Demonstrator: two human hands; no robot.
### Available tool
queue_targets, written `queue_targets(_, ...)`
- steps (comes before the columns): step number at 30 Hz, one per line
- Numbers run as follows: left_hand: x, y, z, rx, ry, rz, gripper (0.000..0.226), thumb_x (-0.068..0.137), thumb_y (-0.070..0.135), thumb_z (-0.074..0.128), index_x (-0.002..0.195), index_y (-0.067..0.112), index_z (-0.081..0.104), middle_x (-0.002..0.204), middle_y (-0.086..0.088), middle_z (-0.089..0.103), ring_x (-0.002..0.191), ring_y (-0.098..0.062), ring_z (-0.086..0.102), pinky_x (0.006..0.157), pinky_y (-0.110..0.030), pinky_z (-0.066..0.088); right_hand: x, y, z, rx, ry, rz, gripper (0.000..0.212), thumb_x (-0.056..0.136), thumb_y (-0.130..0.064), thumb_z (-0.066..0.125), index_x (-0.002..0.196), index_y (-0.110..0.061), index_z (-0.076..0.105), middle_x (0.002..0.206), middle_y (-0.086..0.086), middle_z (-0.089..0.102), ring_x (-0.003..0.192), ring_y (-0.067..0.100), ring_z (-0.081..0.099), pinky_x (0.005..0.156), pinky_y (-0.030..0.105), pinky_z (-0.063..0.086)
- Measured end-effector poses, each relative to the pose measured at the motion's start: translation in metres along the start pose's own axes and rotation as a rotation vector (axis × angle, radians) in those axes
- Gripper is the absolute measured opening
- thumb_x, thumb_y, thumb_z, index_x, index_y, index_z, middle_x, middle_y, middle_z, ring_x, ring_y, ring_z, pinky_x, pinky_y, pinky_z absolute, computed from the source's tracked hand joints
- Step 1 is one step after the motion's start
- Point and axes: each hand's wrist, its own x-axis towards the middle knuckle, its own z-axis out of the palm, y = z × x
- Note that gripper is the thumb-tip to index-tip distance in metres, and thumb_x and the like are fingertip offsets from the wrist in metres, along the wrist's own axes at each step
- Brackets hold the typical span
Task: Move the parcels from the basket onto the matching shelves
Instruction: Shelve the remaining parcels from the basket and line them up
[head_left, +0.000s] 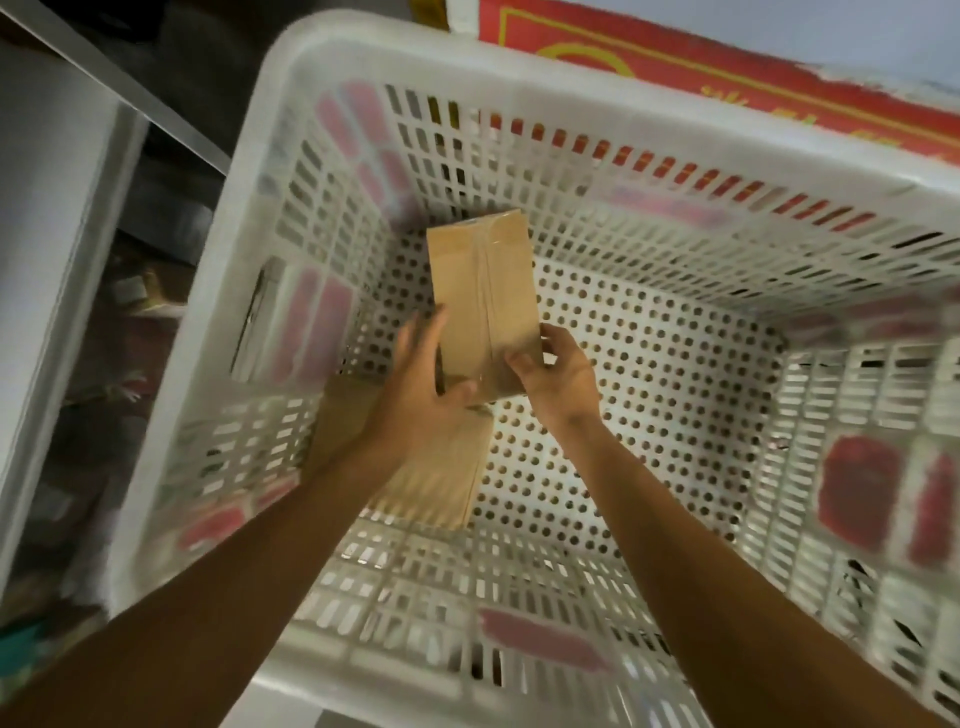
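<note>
I look down into a large white perforated plastic basket (675, 249). A taped brown cardboard parcel (483, 291) is held inside it between both hands. My left hand (421, 384) grips its left side and near end, thumb across the near edge. My right hand (556, 374) grips its near right corner, thumb on the top face. A second brown parcel (441, 478) lies flat on the basket floor under my left wrist, partly hidden by the arm.
A white shelf upright (62, 260) and a dim shelf space with blurred packages stand to the left of the basket. A red and yellow printed sheet (727, 67) lies beyond the basket's far rim. The basket walls rise high all around my hands.
</note>
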Motion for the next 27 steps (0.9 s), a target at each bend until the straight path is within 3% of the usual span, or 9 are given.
queue_targets(2, 0.011, -0.003, -0.001, -0.124, 0.005, -0.123, 0.090, 0.081, 0.012, 0.072, 0.151, 0.022, 0.016, 0.152, -0.003, 0.026, 0.125, -0.022, 0.048, 0.098, -0.041, 0.048, 0.005, 0.002, 0.002, 0.036, -0.031, 0.008, 0.060, 0.092, -0.040, 0.060, 0.145, -0.019, 0.040, 0.138, 0.002, 0.054, 0.121, 0.021, 0.054, 0.100, 0.036, 0.047)
queue_targets(4, 0.019, -0.006, -0.001, -0.176, -0.051, -0.201, 0.080, 0.081, 0.012, 0.073, 0.148, 0.017, 0.029, 0.140, -0.003, 0.049, 0.117, -0.019, 0.056, 0.097, -0.043, 0.048, 0.006, 0.005, 0.003, 0.048, -0.049, -0.010, 0.059, 0.094, -0.040, 0.057, 0.146, -0.019, 0.039, 0.139, 0.002, 0.053, 0.123, 0.020, 0.053, 0.103, 0.037, 0.045)
queue_targets(6, 0.022, -0.007, -0.003, -0.201, -0.116, -0.266, 0.075, 0.080, 0.014, 0.073, 0.145, 0.016, 0.035, 0.134, 0.000, 0.055, 0.116, -0.016, 0.057, 0.100, -0.041, 0.047, 0.006, 0.009, 0.002, 0.089, -0.058, -0.010, 0.056, 0.094, -0.036, 0.059, 0.144, -0.018, 0.041, 0.136, 0.002, 0.054, 0.120, 0.019, 0.054, 0.099, 0.034, 0.047)
queue_targets(9, 0.011, 0.000, -0.006, -0.209, -0.132, -0.248, 0.078, 0.081, 0.009, 0.072, 0.147, 0.018, 0.032, 0.116, 0.022, 0.054, 0.100, 0.013, 0.056, 0.086, -0.009, 0.046, -0.005, 0.017, -0.005, 0.168, -0.072, 0.026, 0.052, 0.092, -0.028, 0.063, 0.139, -0.016, 0.044, 0.131, 0.002, 0.056, 0.115, 0.019, 0.057, 0.092, 0.030, 0.050)
queue_targets(10, 0.006, 0.005, -0.005, -0.218, -0.149, -0.227, 0.079, 0.081, 0.007, 0.071, 0.147, 0.019, 0.031, 0.115, 0.024, 0.052, 0.101, 0.015, 0.055, 0.084, -0.006, 0.044, -0.012, 0.019, -0.008, 0.206, -0.067, 0.032, 0.050, 0.092, -0.025, 0.063, 0.138, -0.015, 0.044, 0.128, 0.001, 0.057, 0.115, 0.021, 0.058, 0.093, 0.035, 0.052)
queue_targets(15, -0.011, 0.025, -0.011, -0.194, -0.199, -0.151, 0.075, 0.083, 0.015, 0.071, 0.145, 0.030, 0.033, 0.142, 0.009, 0.043, 0.119, -0.004, 0.043, 0.099, -0.030, 0.039, -0.054, 0.022, -0.018, 0.374, 0.002, 0.032, 0.048, 0.090, -0.013, 0.065, 0.133, -0.010, 0.042, 0.123, 0.004, 0.056, 0.114, 0.030, 0.060, 0.089, 0.048, 0.055)
queue_targets(20, -0.037, 0.041, -0.037, -0.171, -0.209, -0.072, 0.067, 0.079, 0.020, 0.074, 0.135, 0.033, 0.040, 0.120, 0.024, 0.046, 0.092, 0.002, 0.055, 0.070, -0.018, 0.044, -0.105, 0.004, -0.032, 0.434, 0.066, -0.014, 0.052, 0.087, -0.010, 0.069, 0.130, -0.013, 0.041, 0.121, -0.002, 0.054, 0.111, 0.027, 0.061, 0.078, 0.036, 0.060)
queue_targets(23, -0.056, 0.051, -0.054, -0.202, -0.214, -0.101, 0.075, 0.078, 0.017, 0.074, 0.139, 0.034, 0.035, 0.138, 0.012, 0.039, 0.095, -0.004, 0.056, 0.078, -0.025, 0.045, -0.138, -0.009, -0.032, 0.437, 0.068, -0.076, 0.059, 0.086, -0.006, 0.069, 0.135, -0.021, 0.041, 0.128, 0.003, 0.052, 0.107, 0.025, 0.061, 0.076, 0.041, 0.060)
queue_targets(27, -0.085, 0.070, -0.072, -0.194, -0.203, -0.094, 0.078, 0.079, 0.015, 0.074, 0.142, 0.032, 0.032, 0.137, 0.010, 0.037, 0.099, -0.005, 0.055, 0.085, -0.027, 0.044, -0.168, -0.020, -0.032, 0.474, 0.073, -0.103, 0.061, 0.088, -0.005, 0.067, 0.141, -0.023, 0.041, 0.129, 0.007, 0.053, 0.107, 0.026, 0.062, 0.081, 0.046, 0.059)
